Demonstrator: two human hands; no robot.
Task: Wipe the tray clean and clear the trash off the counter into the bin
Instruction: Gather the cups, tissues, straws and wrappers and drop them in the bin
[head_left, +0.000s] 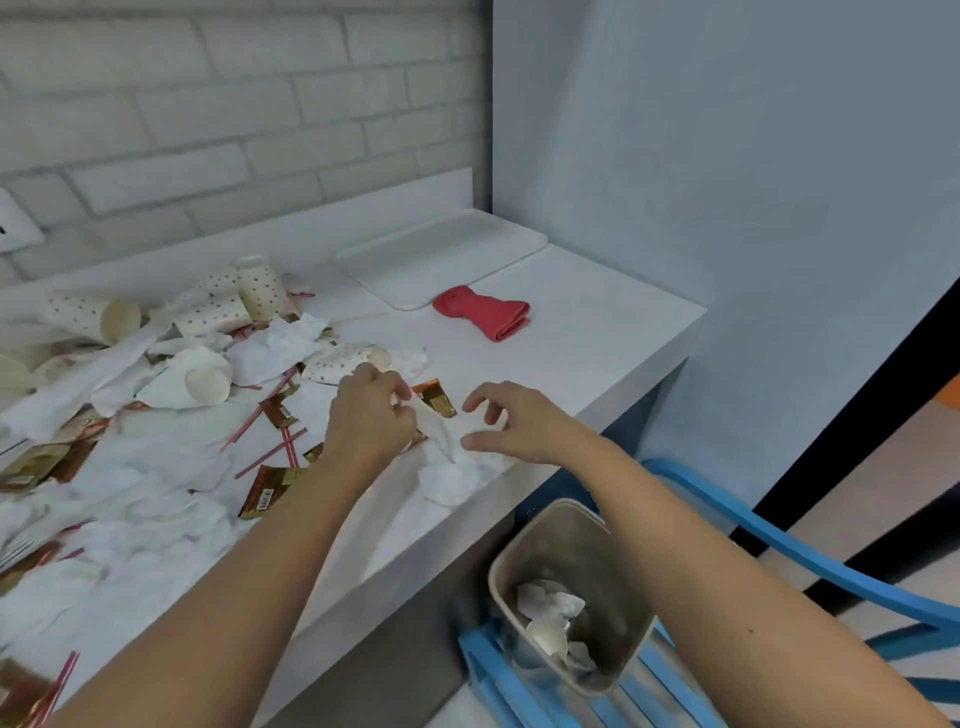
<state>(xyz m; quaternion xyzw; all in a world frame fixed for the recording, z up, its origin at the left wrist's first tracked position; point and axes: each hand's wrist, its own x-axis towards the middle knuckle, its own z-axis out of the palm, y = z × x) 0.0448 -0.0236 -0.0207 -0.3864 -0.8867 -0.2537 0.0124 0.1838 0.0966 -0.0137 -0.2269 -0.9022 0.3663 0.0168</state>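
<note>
"White brick stood behind, and a long white counter ran up to the blue wall, didn't it?"

"It did. Most of its left part was buried in trash: spotted paper cups, crumpled napkins, brown wrappers, red straws. The tray lay bare in the far corner, with the red cloth just beside its near edge."

"And the bin?"

"Below the counter's front edge, on a blue chair, under the right forearm, with a few scraps in it. The right arm was the nearer to it."

"What were the hands doing?"

"The left hand pinched a white napkin at its fingertips, next to a wrapper. The napkin trailed from that pinch rightward, toward the front edge. The right hand hovered just right of it, fingers spread and hooked, holding nothing I could see."

"So the next move?"

"I'd judge a short carry right and down over the edge, into the bin."
</note>
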